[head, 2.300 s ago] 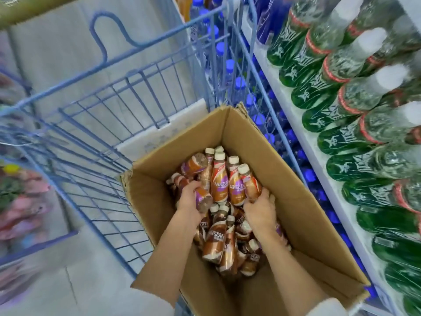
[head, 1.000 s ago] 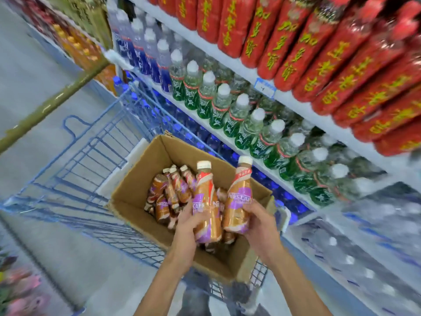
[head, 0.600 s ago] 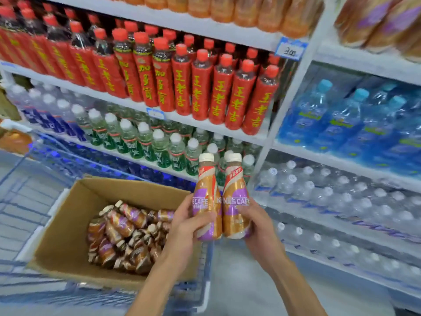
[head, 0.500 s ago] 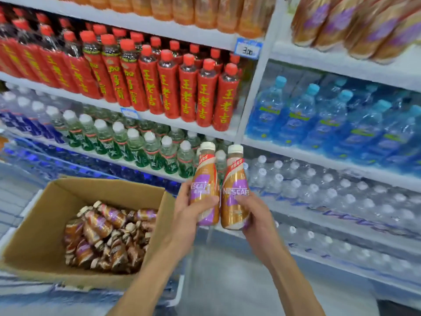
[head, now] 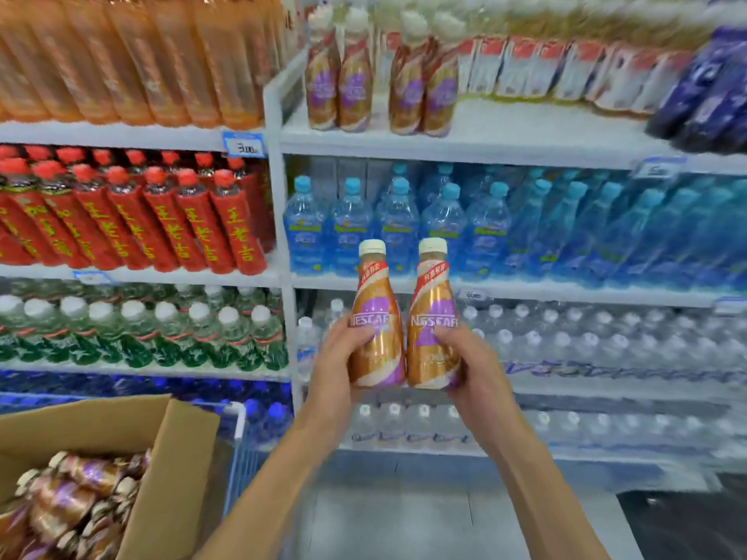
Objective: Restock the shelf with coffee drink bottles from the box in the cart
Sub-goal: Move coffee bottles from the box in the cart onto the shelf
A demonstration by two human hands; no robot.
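Observation:
My left hand [head: 337, 365] grips a gold and purple coffee bottle [head: 376, 313] upright by its lower half. Right beside it, my right hand [head: 471, 365] grips a second coffee bottle [head: 433, 313], also upright. Both are raised in front of the water shelves. On the top shelf [head: 505, 133] above them stand several coffee bottles [head: 382, 74] of the same kind, with bare shelf to their right. The cardboard box [head: 161, 458] at the lower left holds several more coffee bottles [head: 77, 503] lying jumbled.
The blue cart's rim [head: 238, 422] shows beside the box. Left shelves carry orange drinks [head: 133, 58], red tea bottles [head: 161, 220] and green-labelled water [head: 161, 333]. Blue water bottles [head: 485, 224] and clear ones [head: 586, 341] fill the right bay. White pouches [head: 566, 66] line the top shelf's back.
Both hands lifted a bottle each out of the box and raised them toward the shelves. My view swung up and right, bringing the top shelf with its coffee bottles into sight.

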